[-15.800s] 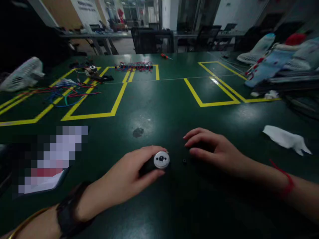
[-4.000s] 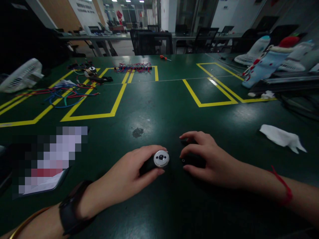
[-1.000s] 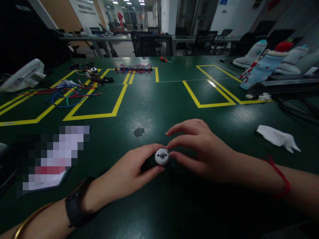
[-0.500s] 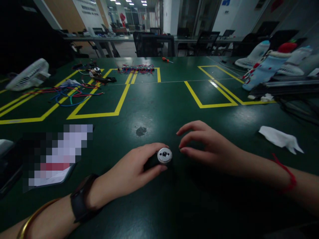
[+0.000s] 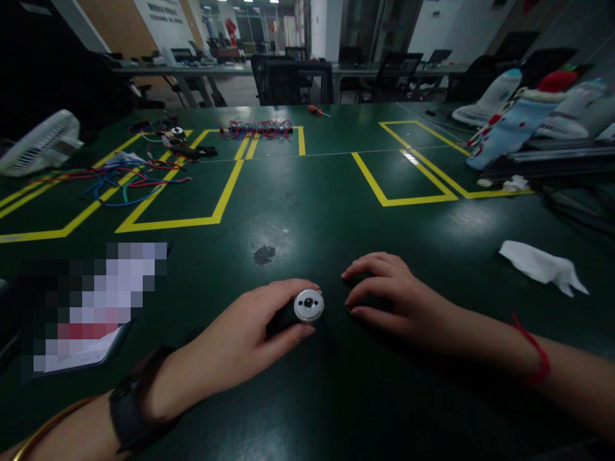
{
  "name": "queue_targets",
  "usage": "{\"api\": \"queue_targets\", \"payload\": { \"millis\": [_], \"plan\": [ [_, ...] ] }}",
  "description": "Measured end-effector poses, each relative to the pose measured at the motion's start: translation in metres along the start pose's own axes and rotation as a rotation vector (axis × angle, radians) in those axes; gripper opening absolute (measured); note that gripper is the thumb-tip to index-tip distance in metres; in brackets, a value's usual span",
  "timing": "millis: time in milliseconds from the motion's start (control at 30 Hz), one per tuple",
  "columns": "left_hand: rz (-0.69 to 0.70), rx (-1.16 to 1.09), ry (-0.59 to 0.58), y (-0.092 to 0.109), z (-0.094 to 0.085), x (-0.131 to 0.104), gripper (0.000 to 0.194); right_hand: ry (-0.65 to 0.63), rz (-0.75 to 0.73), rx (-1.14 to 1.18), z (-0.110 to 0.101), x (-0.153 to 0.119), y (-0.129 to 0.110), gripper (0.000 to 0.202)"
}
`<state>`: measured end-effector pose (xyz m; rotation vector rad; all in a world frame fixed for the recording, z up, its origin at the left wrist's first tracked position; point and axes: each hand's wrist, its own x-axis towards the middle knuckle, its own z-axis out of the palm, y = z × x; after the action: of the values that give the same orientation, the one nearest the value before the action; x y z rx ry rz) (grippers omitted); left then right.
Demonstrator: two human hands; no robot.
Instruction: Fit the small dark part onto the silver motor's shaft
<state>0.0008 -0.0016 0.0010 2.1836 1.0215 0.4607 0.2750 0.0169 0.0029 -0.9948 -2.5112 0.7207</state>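
Between the thumb and index finger of my left hand (image 5: 254,333) is a small cylindrical motor (image 5: 309,306), held upright at the table. Its silver round end faces up, with a dark centre and a small hole on either side. My fingers hide most of its body. Just to the right, my right hand (image 5: 394,298) hovers low over or rests on the green table, I cannot tell which. Its fingers are bent and apart, with nothing in them, and it does not touch the motor.
A phone-like flat object (image 5: 96,320), partly blurred out, lies at left. Loose wires (image 5: 125,182) and a white fan (image 5: 43,142) are beyond it. A crumpled tissue (image 5: 542,264) lies at right. An orange screwdriver (image 5: 316,111) and a wire bundle (image 5: 257,130) lie at the back.
The view has shifted slightly. My right hand has come down a little, its fingers more bent. My left hand keeps its hold on the motor.
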Motion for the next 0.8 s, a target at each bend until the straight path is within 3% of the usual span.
{"api": "queue_targets", "payload": {
  "millis": [100,233,333,500,800],
  "plan": [
    [-0.004,0.007,-0.005,-0.001,0.0,0.0,0.039,0.147,0.064,0.182,-0.003,-0.001,0.003,0.014],
    [-0.015,0.013,-0.009,-0.002,0.0,0.0,0.04,0.47,0.308,0.449,-0.008,-0.002,0.015,0.01],
    [-0.016,0.014,-0.01,-0.003,0.0,-0.001,0.041,0.598,0.449,0.617,-0.009,-0.001,0.026,0.014],
    [-0.012,0.012,-0.007,-0.003,0.001,-0.002,0.042,0.612,0.513,0.731,-0.007,0.0,0.029,0.013],
    [-0.005,-0.002,-0.002,-0.001,0.0,0.001,0.04,0.595,0.509,0.682,-0.007,0.0,0.026,0.016]
  ]
}}
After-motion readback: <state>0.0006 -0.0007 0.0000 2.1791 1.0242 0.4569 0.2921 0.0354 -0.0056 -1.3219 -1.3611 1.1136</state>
